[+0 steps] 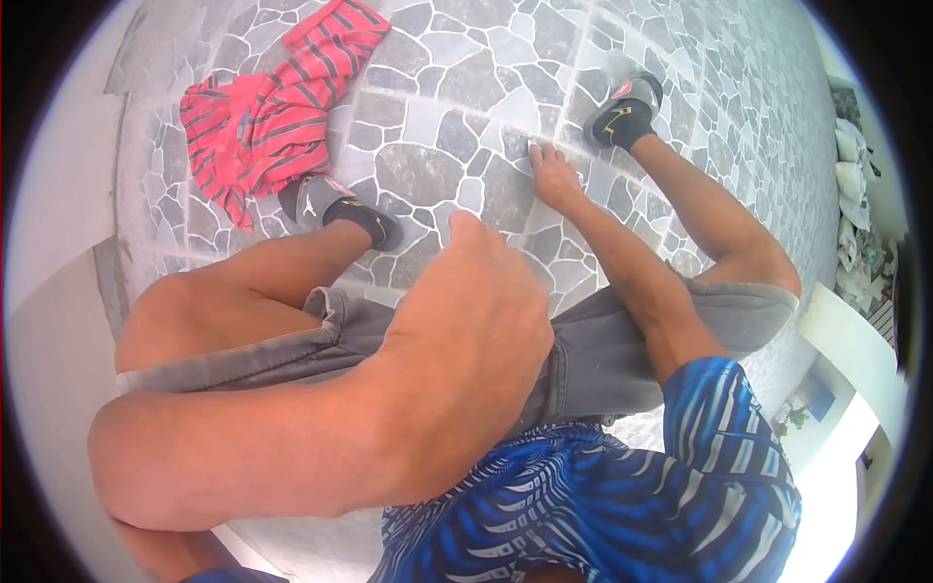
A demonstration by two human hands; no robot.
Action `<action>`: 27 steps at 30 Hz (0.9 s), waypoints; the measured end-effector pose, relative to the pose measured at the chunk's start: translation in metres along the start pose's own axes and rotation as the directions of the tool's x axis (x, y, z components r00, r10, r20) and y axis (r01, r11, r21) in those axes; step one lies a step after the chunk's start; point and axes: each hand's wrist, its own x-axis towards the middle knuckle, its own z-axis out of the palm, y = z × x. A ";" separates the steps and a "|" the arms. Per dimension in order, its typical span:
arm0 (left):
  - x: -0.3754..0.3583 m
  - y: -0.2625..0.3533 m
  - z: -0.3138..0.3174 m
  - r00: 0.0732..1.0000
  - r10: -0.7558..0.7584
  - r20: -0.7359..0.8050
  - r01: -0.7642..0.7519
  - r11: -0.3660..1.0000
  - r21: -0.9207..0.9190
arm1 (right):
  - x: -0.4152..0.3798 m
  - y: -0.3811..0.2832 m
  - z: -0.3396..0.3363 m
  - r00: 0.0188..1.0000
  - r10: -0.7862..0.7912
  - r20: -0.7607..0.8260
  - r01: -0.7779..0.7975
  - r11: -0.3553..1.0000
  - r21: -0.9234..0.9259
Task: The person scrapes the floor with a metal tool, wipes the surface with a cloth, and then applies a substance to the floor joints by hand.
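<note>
My left hand (478, 301) is raised close to the camera, with its back towards me and its thumb pointing up. The fingers curl away from view, and whatever they hold, if anything, is hidden. Farther down, my right hand (557, 179) reaches to the stone-patterned floor (418, 173) between my feet. Its fingertips are drawn together at the floor, where a small white thing (531, 144) shows. I cannot make out its kind.
A red striped cloth garment (262, 126) lies crumpled on the floor beside my left slipper (309, 196). My right slipper (630, 100) rests at the upper right. White bags and clutter (855, 194) stand along the right edge, and a pale wall (58, 214) runs along the left.
</note>
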 end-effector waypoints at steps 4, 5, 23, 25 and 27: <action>0.005 0.013 0.006 0.996 -0.085 0.008 0.082 0.984 0.158 | 0.006 -0.007 -0.003 0.999 0.024 0.038 -0.024 1.000 0.008; 0.009 0.014 0.012 0.996 -0.093 0.001 0.092 0.985 0.145 | 0.006 -0.009 -0.005 0.999 0.024 0.037 -0.025 1.000 0.009; 0.004 0.009 0.009 0.986 -0.147 -0.080 0.156 0.981 0.119 | 0.018 -0.005 -0.013 0.998 0.048 0.044 -0.046 0.999 -0.027; 0.013 0.008 0.018 0.984 -0.165 -0.064 0.172 0.978 0.117 | 0.020 -0.005 -0.019 0.996 0.058 0.065 -0.058 0.998 -0.007; 0.008 0.011 0.019 0.976 -0.192 -0.105 0.202 0.975 0.092 | 0.025 -0.001 -0.022 0.995 0.068 0.078 -0.071 0.997 0.039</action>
